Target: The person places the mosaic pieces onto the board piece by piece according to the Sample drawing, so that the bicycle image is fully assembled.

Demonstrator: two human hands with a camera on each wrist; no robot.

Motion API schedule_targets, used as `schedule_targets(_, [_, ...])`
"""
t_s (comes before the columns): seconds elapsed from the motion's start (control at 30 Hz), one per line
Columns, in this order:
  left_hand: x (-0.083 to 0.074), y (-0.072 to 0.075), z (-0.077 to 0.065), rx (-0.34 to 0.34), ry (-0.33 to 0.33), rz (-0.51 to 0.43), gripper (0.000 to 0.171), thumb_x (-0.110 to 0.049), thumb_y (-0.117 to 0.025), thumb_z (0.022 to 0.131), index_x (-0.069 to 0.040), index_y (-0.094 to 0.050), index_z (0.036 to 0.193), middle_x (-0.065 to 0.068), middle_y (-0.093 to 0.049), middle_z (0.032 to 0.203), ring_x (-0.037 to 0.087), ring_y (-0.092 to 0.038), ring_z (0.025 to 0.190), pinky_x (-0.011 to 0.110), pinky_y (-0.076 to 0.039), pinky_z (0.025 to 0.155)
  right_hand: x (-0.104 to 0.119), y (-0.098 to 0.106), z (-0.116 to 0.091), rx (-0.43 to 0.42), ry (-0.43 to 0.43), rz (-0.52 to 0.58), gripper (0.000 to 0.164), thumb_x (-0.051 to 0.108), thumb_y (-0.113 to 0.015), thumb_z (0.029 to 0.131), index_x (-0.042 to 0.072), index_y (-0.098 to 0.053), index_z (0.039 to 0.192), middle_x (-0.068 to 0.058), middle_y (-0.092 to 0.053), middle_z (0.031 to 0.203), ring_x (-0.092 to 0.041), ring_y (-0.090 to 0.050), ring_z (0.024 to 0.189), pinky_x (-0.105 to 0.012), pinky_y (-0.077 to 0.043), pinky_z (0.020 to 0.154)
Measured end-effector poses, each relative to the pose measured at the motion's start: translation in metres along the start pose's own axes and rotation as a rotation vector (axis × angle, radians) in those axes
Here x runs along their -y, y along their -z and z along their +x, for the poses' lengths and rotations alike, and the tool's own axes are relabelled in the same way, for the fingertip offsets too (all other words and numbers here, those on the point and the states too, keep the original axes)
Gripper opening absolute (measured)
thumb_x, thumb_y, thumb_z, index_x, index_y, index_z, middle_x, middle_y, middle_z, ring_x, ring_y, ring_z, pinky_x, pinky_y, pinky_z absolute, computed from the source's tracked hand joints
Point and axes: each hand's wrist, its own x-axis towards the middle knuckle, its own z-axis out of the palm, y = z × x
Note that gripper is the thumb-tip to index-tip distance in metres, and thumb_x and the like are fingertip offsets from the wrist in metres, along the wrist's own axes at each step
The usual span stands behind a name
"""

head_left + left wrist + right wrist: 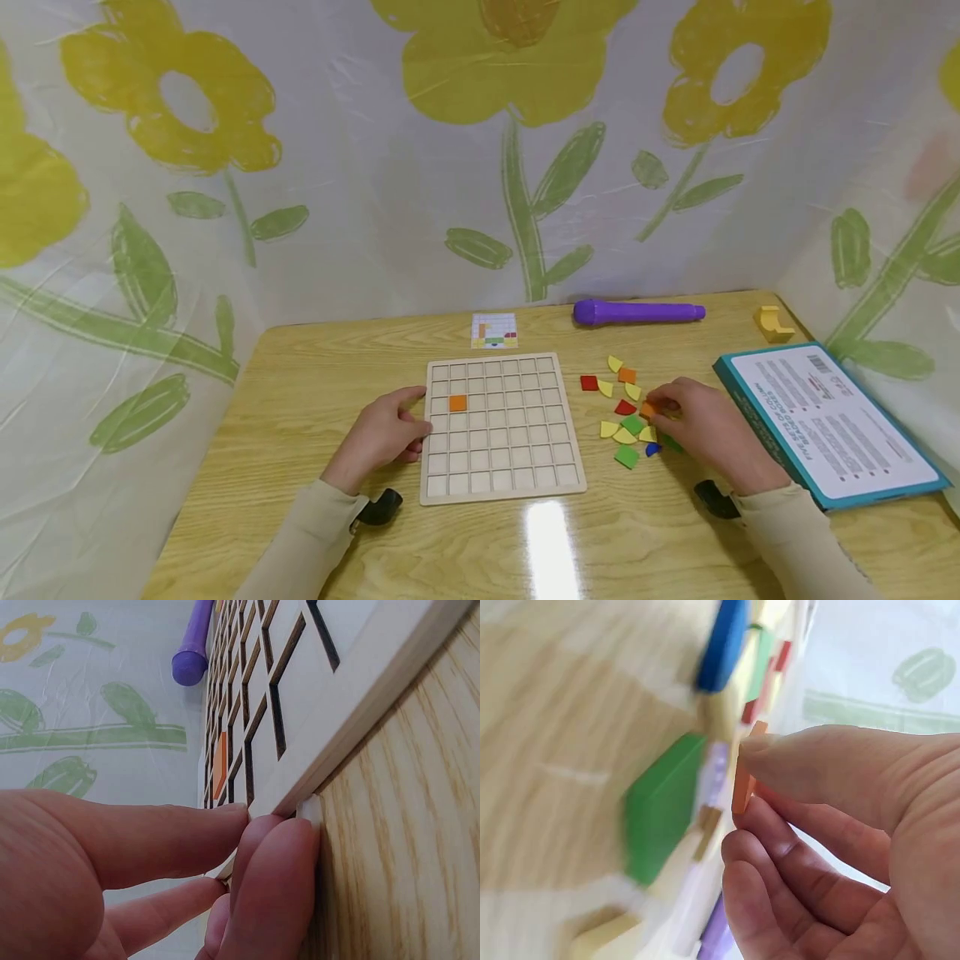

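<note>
My left hand [381, 433] is at the left edge of a wooden grid board [501, 495], thumb and fingertips gripping its rim. One orange square tile [457, 403] lies in a cell near the board's upper left. Over the loose tiles at the right, my right hand [705, 425] pinches another orange tile [744, 776] between thumb and fingers, its thin edge showing in the right wrist view. Around that hand lie a green tile [627, 456], a blue piece [653, 449], a red square [589, 383] and several yellow rounded pieces [624, 436].
Behind the board lies a small pattern card [494, 331] with a coloured grid. A purple microphone-shaped stick [637, 312] is at the back, with a yellow curved block [772, 323] farther right. A teal-edged box [840, 425] stands beside the right arm. Flower-printed cloth [360, 208] surrounds the table.
</note>
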Motion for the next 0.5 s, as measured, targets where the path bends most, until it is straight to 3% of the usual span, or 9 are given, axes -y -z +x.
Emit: schedule_targets(0.5, [0.001, -0.001, 0.001, -0.003, -0.002, -0.004, 0.069, -0.008, -0.074, 0.099, -0.016, -0.049, 0.163, 0.013, -0.066, 0.097, 0.019, -0.069, 0.066, 0.030, -0.062, 0.060, 0.061, -0.010, 0.032, 0.013, 0.135, 0.135, 0.023, 0.016, -0.081, 0.098, 0.006, -0.081, 0.119, -0.004, -0.072, 0.102, -0.019, -0.064, 0.090, -0.036, -0.057, 0.080])
